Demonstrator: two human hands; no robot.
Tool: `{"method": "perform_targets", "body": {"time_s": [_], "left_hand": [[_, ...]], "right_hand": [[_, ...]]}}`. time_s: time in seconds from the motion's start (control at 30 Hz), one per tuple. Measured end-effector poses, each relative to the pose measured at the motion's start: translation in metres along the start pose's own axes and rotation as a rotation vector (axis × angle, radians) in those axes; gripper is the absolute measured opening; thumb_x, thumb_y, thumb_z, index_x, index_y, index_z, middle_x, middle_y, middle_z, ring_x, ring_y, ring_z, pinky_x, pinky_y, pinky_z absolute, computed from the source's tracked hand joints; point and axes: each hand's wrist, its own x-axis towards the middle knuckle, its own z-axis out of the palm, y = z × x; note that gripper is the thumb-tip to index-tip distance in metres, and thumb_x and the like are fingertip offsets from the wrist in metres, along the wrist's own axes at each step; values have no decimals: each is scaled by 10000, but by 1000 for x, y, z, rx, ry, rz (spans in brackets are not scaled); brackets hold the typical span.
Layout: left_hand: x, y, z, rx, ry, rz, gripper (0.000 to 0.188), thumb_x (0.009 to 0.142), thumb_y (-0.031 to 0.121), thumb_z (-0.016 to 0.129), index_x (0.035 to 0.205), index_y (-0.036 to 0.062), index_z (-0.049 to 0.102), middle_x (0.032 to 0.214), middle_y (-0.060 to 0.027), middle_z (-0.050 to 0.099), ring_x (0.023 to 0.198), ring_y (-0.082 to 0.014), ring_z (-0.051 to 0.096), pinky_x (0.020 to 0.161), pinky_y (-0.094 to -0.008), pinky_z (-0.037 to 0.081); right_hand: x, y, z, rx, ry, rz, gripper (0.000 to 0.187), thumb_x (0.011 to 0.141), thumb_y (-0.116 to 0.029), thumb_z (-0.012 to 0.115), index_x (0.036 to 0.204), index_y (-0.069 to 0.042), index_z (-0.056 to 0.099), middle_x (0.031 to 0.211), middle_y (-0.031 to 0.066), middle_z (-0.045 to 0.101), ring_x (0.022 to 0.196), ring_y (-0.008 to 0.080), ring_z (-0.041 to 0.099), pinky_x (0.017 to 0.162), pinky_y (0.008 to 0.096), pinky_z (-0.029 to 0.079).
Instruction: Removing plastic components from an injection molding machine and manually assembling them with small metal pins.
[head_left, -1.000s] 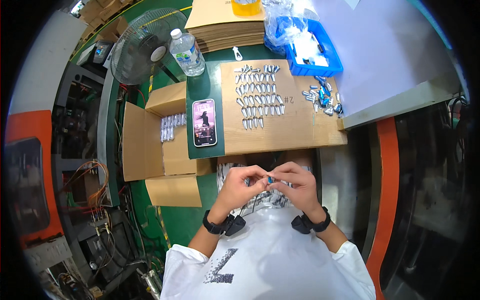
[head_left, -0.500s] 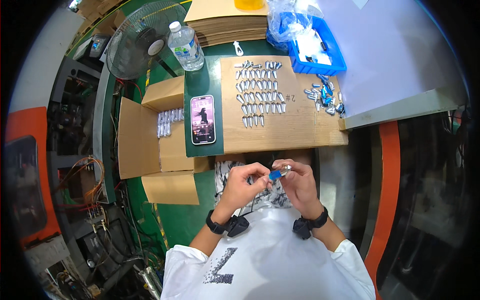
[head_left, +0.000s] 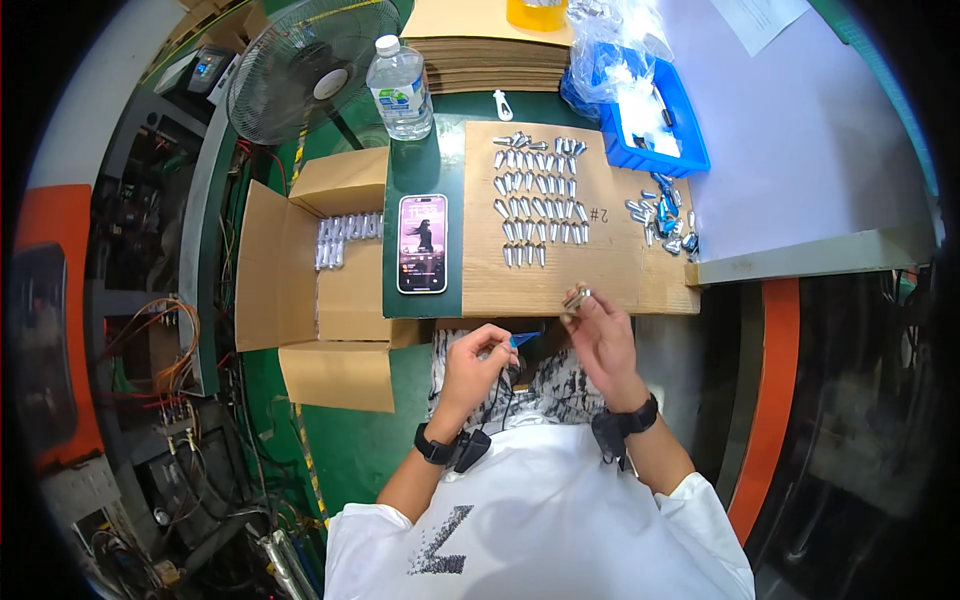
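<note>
My left hand (head_left: pixel 472 370), over my lap in front of the table, pinches a small scrap of blue film (head_left: pixel 523 340). Slightly higher, at the table's near edge, my right hand (head_left: pixel 606 348) grips a small shiny silver part (head_left: pixel 576 299), blurred and partly covered by the fingers. The two hands are apart. Beyond them a flat cardboard sheet (head_left: pixel 620 285) carries rows of tapered silver parts (head_left: pixel 540 208). To their right lies a loose heap of silver and blue-covered parts (head_left: pixel 664 215).
Left of the sheet lies a phone (head_left: pixel 423 245), with a clear bottle (head_left: pixel 400 97) behind it. An open carton (head_left: pixel 350 310) with silver pieces inside stands at the left, near a fan (head_left: pixel 290 80). A blue bin (head_left: pixel 650 162) holding plastic bags sits at the back right.
My hands have parted: the right has moved up toward the table edge with the silver part, while the left stays lower with the blue film. The view has shifted slightly.
</note>
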Motion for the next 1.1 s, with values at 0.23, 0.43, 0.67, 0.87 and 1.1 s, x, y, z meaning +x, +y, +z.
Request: {"method": "perform_targets", "body": {"time_s": [0.23,0.43,0.67,0.87,1.1], "left_hand": [[-4,-8,-13,163,20,4,88,883,54,578,851,-18,617,738,-48,655,693,-97,646,650,-235,491],[-9,-15,-23,138,83,-4,95,900,66,582,869,-19,613,749,-44,658,697,-92,648,665,-230,504],[-9,-22,-25,120,82,2,94,906,60,582,883,-27,606,784,-50,663,717,-98,653,668,-232,513],[-9,-19,-21,128,78,4,93,903,54,580,881,-32,607,780,-52,661,708,-97,646,667,-234,515],[-14,-23,-29,97,136,11,98,911,54,565,890,-31,609,745,-45,643,705,-91,631,647,-228,503]], "right_hand": [[86,19,-43,-1183,223,-391,239,787,-148,765,919,32,678,802,80,679,682,127,618,652,254,498],[94,18,-32,-1365,257,-478,237,773,-152,757,904,24,666,750,108,642,637,185,608,629,299,504],[103,20,-36,-1389,236,-557,192,796,-108,720,925,25,669,761,113,660,654,174,621,632,294,512],[106,20,-40,-1310,240,-533,176,785,-94,700,917,16,664,802,144,655,687,231,643,663,330,522],[116,-64,-78,-1476,487,-763,139,839,-106,643,931,-6,669,852,141,664,750,246,653,701,341,523]]}}
